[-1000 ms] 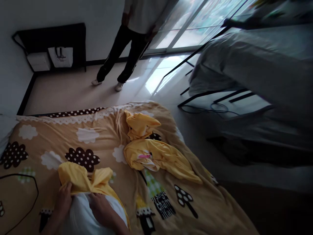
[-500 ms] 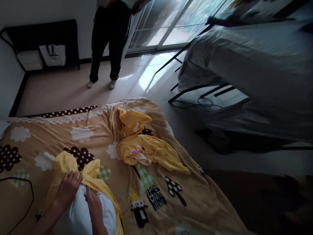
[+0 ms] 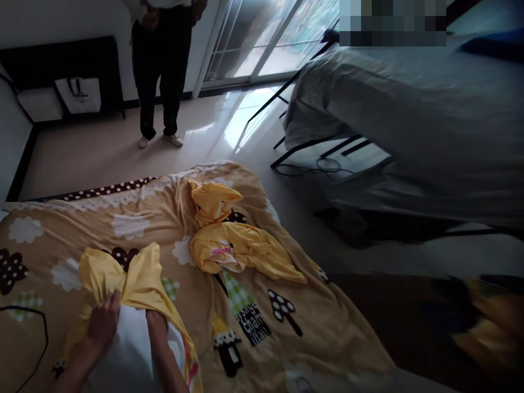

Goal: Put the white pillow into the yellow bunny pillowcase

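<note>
A yellow pillowcase (image 3: 141, 275) lies at the lower left, its two far corners raised in points. Inside its mouth sits a white pillow (image 3: 129, 338), only its near part showing. My left hand (image 3: 105, 317) is closed on the pillowcase's edge at the left, beside the pillow. On the other side, my right hand (image 3: 157, 321) reaches under the yellow cloth, so its fingers are hidden; just the wrist and forearm show over the pillow.
A patterned tan blanket (image 3: 135, 297) covers the bed. Crumpled yellow cloths (image 3: 249, 251) lie to the right. A person in dark trousers (image 3: 161, 65) stands beyond the bed. At right is a grey-covered bed frame (image 3: 347, 103); a cable (image 3: 327, 165) lies on the floor.
My right hand has slid forward off the pillow's top into the pillowcase. The pillowcase's right far corner has risen and filled out. My left hand keeps its hold on the edge.
</note>
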{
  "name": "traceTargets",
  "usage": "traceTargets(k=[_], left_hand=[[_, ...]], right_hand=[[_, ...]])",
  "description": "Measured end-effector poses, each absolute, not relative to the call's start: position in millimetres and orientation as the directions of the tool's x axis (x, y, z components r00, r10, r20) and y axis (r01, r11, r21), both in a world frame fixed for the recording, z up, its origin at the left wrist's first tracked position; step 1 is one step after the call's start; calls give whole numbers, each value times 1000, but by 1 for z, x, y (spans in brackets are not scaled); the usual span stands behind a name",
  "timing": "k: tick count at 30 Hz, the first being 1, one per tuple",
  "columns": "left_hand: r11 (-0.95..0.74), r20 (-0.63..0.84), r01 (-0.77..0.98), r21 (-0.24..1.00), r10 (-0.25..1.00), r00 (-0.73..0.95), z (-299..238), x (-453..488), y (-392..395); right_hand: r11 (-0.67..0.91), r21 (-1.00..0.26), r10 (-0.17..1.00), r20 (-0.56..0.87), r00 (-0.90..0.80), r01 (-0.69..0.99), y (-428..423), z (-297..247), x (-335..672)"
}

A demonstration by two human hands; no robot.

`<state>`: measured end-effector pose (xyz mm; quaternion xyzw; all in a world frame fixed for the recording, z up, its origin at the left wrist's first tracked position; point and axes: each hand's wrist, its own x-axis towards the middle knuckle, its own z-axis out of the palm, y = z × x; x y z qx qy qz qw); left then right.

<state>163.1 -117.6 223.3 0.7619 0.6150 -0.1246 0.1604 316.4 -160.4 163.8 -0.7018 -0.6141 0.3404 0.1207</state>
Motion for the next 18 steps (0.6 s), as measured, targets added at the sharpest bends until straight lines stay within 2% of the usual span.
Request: traceTargets(k=[3, 5, 7, 9, 13, 15, 18], left_hand=[[-131, -495, 991, -28, 863, 100, 232, 160, -89], [-104, -496, 994, -31, 865, 75, 238, 160, -74], [-103, -485, 995, 3, 870, 91, 245, 163, -68], [-119, -474, 992, 41, 872, 124, 253, 168, -70], [-188, -434, 979, 79, 878, 204, 266, 177, -81], [-219, -385, 972, 82, 893, 233, 265, 174, -84], [-183, -232, 981, 61, 953, 192, 247, 154, -85]], right_hand=[[-136, -621, 954, -293, -68, 772, -197, 186, 319], [-33, -625, 970, -209, -127, 780, -232, 193, 315], [0, -590, 977, -173, -126, 808, -257, 190, 306], [-40, -566, 973, -211, -98, 823, -257, 181, 294], [-62, -601, 919, -345, -189, 797, -192, 165, 282], [-134, -561, 909, -398, -124, 817, -159, 162, 285], [-161, -526, 950, -312, -13, 835, -152, 159, 300]])
